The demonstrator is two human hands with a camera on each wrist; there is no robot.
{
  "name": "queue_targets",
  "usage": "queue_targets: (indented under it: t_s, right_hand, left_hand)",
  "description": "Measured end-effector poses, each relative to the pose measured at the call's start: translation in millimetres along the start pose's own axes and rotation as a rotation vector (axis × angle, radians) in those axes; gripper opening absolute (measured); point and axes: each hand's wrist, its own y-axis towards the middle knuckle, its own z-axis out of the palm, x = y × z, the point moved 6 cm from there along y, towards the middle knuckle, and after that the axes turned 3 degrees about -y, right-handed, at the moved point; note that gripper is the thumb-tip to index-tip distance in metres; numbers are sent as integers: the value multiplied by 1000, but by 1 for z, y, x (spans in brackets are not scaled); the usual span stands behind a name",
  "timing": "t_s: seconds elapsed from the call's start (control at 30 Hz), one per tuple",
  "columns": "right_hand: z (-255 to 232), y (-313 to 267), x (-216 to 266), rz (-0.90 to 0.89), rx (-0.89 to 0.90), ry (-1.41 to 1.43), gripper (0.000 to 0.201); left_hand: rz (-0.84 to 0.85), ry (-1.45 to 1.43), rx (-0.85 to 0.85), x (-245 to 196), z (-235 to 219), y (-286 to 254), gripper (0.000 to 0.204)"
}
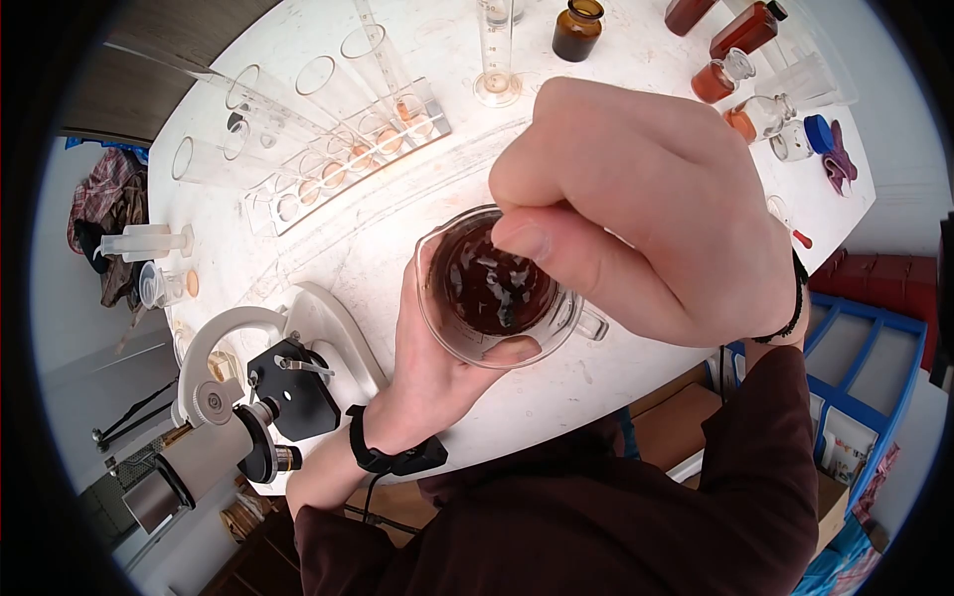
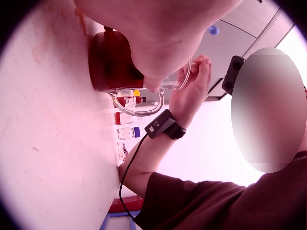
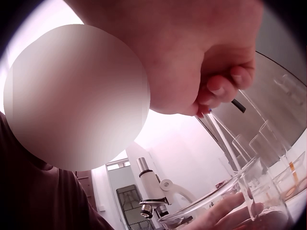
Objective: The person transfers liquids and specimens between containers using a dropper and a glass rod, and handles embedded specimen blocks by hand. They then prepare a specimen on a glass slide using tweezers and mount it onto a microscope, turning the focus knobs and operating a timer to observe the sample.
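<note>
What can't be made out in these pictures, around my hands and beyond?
Rod: head view, its gripped part hidden by the right hand.
Beaker: left wrist view, partly covered by the left hand.
Beaker base: right wrist view, cut off by the bottom edge.
Measuring cylinder: head view, top cut off by the upper edge.

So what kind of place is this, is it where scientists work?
Probably some sort of small chemistry lab, though I can't tell whose. The clues are the microscope, the big test tubes standing in a rack, and the graduated cylinder.
</note>
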Motion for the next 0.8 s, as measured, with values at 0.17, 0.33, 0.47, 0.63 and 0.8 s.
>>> queue_targets:
  t_s: [0.17, 0.33, 0.47, 0.63, 0.8]
  right_hand:
    - [1, 0, 0, 0, 6, 32, 9]
    - [3, -2, -1, 16, 24, 58, 9]
    - [2, 0, 0, -5, -4, 77, 8]
    - [2, -2, -2, 14, 3, 15, 8]
    - [2, -1, 0, -16, 16, 74, 8]
  left_hand:
    - [-25, 23, 6, 0, 0, 0, 109]
    - [-22, 34, 15, 5, -2, -3, 110]
    - [-12, 44, 13, 5, -2, -4, 112]
    - [5, 42, 11, 0, 0, -2, 113]
    - [-43, -5, 3, 3, 0, -2, 110]
